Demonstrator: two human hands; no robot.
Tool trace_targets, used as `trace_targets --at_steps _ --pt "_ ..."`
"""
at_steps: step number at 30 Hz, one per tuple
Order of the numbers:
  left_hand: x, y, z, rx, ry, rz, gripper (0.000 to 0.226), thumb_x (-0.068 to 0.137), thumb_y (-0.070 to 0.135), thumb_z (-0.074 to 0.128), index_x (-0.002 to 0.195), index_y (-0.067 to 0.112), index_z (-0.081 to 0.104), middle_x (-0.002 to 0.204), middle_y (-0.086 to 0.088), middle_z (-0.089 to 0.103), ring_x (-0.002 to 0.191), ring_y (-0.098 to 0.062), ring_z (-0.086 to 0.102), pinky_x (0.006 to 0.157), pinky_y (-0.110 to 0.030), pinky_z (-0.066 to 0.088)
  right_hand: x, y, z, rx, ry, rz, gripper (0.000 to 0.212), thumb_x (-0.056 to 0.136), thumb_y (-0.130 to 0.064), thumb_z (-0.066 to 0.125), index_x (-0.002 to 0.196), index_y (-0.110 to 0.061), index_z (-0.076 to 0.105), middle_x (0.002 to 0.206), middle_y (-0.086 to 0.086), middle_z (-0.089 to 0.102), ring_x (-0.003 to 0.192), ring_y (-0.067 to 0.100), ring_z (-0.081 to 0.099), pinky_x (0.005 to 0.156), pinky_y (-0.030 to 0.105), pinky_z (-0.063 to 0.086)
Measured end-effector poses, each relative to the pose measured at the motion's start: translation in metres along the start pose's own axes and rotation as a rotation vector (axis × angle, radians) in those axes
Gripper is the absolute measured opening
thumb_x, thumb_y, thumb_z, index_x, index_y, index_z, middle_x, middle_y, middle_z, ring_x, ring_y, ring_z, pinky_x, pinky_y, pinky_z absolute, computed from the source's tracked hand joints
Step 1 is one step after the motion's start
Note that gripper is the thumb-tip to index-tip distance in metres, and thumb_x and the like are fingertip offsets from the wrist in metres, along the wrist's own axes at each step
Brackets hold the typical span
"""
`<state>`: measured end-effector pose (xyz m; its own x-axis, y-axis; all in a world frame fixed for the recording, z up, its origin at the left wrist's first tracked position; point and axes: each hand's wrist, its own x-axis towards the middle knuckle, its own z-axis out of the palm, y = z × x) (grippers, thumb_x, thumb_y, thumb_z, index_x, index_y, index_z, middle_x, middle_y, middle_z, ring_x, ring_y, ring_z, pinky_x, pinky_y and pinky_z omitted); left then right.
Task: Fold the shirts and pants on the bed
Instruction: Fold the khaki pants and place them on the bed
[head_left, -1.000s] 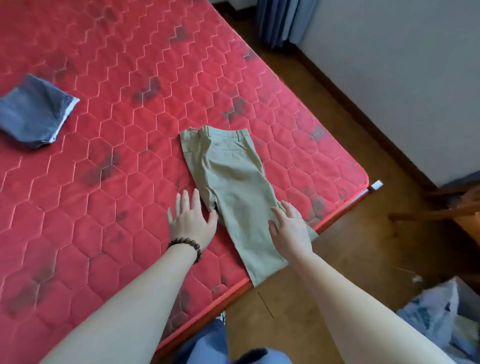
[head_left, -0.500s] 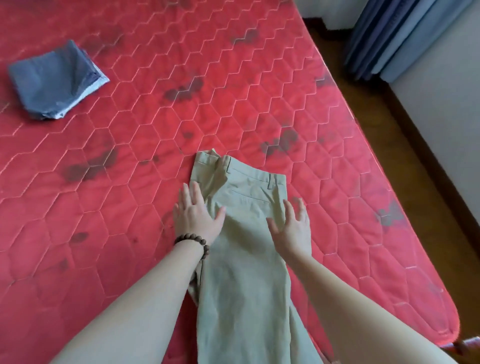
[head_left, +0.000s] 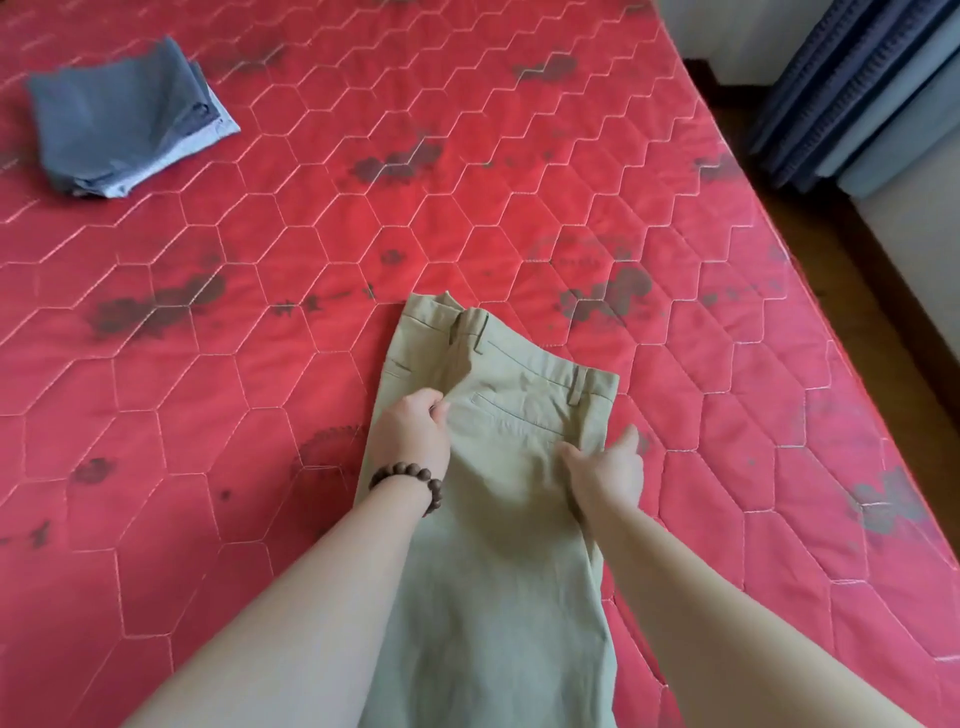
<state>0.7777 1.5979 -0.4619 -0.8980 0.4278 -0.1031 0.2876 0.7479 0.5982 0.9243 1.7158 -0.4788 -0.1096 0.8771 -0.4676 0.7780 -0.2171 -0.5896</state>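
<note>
The pair of light khaki cotton trousers (head_left: 498, 467) lies lengthwise on the bed, waistband at 12 o'clock and legs running down to 6 o'clock, past the lower edge of view. The left hand (head_left: 413, 439), with a brown wooden bead bracelet (head_left: 410, 480) at its wrist, has its fingers curled and seems to pinch a ridge of cloth near the seat; the right hand (head_left: 605, 470) rests on the fabric's 3 o'clock edge, fingers loosely extended. To do this step well, it seems best to pull the bunched cloth flat, line up both legs edge to edge, then sweep outward before folding. The red quilted mattress (head_left: 260, 415) has hexagon stitching and dark blotches. A folded grey-blue garment (head_left: 124, 114) sits well apart at 10 o'clock. Dark blue curtains (head_left: 857, 88) hang at 2 o'clock above a brown wooden floor (head_left: 852, 249)
</note>
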Motion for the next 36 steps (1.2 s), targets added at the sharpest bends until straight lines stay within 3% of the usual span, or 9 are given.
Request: trace_targets --at_steps 3,6,12,17,21,25,29,33,36 --pt "-0.01 0.004 -0.027 -0.137 -0.033 0.067 0.01 0.089 0.016 0.062 0.086 0.01 0.07 0.075 -0.011 0.069 0.073 -0.032 0.06 0.066 -0.037 0.049 0.002 -0.005 -0.017 0.086 -0.115 0.169 0.046 0.081 -0.023 0.07 0.117 0.001 0.056 0.097 0.012 0.063 0.086 0.029 0.061 0.073 0.035 0.05" --pt "-0.023 0.011 -0.07 -0.2 -0.054 0.142 0.013 0.085 0.011 0.065 0.073 0.007 0.065 0.059 -0.011 0.058 0.058 -0.028 0.051 0.059 -0.034 0.041 -0.021 -0.016 -0.043 0.257 -0.215 0.13 0.01 0.082 -0.01 0.063 0.088 -0.007 0.071 0.069 0.004 0.063 0.06 0.02 0.056 0.055 0.026 0.046" --pt "-0.055 0.054 -0.201 -0.251 -0.042 0.162 0.018 0.083 0.009 0.066 0.067 0.004 0.06 0.058 -0.018 0.055 0.052 -0.022 0.041 0.051 -0.027 0.031 -0.134 -0.087 -0.134 0.546 -0.29 -0.161 0.021 0.087 -0.019 0.066 0.066 -0.021 0.064 0.074 0.008 0.061 0.072 0.022 0.057 0.067 0.038 0.047" --pt "-0.102 0.12 -0.333 -0.35 0.062 0.179 0.013 0.083 0.006 0.067 0.071 0.003 0.066 0.058 -0.012 0.06 0.055 -0.018 0.047 0.057 -0.035 0.04 -0.261 -0.16 -0.231 0.7 -0.392 -0.383 0.018 0.091 -0.016 0.062 0.074 -0.021 0.064 0.094 0.025 0.067 0.084 0.031 0.063 0.083 0.055 0.051" --pt "-0.124 0.165 -0.442 -0.393 0.133 0.237 0.014 0.089 0.014 0.064 0.091 0.002 0.072 0.088 -0.015 0.073 0.079 -0.021 0.063 0.073 -0.031 0.049 -0.359 -0.214 -0.287 0.738 -0.31 -0.565 0.017 0.09 -0.018 0.062 0.076 -0.012 0.056 0.09 0.028 0.065 0.079 0.028 0.06 0.08 0.061 0.05" --pt "-0.151 0.212 -0.549 -0.502 0.074 0.348 0.046 0.088 0.045 0.061 0.115 0.009 0.067 0.11 -0.003 0.07 0.101 -0.012 0.063 0.081 -0.017 0.042 -0.45 -0.267 -0.309 0.718 -0.195 -0.786 0.018 0.089 -0.02 0.061 0.077 -0.009 0.053 0.083 0.022 0.065 0.07 0.019 0.057 0.064 0.042 0.05" --pt "-0.196 0.236 -0.616 -0.538 -0.21 0.505 0.071 0.065 0.078 0.059 0.093 0.013 0.066 0.092 0.002 0.07 0.084 -0.012 0.063 0.077 -0.026 0.047 -0.541 -0.301 -0.285 0.632 -0.094 -0.956 0.017 0.09 -0.012 0.056 0.074 -0.017 0.055 0.068 -0.002 0.057 0.061 0.006 0.049 0.058 0.022 0.043" --pt "-0.204 0.204 -0.654 -0.434 0.007 0.496 0.027 0.074 0.031 0.077 0.083 0.008 0.069 0.08 -0.004 0.072 0.079 -0.019 0.069 0.072 -0.034 0.057 -0.611 -0.305 -0.247 0.497 -0.112 -1.075 0.019 0.093 -0.012 0.052 0.095 -0.023 0.067 0.1 -0.003 0.071 0.093 0.016 0.064 0.084 0.037 0.052" --pt "-0.2 0.169 -0.685 -0.524 0.034 0.455 0.011 0.08 0.018 0.072 0.084 0.008 0.071 0.081 -0.006 0.073 0.082 -0.024 0.07 0.075 -0.037 0.057 -0.641 -0.3 -0.233 0.393 -0.194 -1.228 0.033 0.094 -0.011 0.052 0.119 -0.03 0.064 0.138 -0.023 0.043 0.13 -0.007 0.038 0.108 0.022 0.036"
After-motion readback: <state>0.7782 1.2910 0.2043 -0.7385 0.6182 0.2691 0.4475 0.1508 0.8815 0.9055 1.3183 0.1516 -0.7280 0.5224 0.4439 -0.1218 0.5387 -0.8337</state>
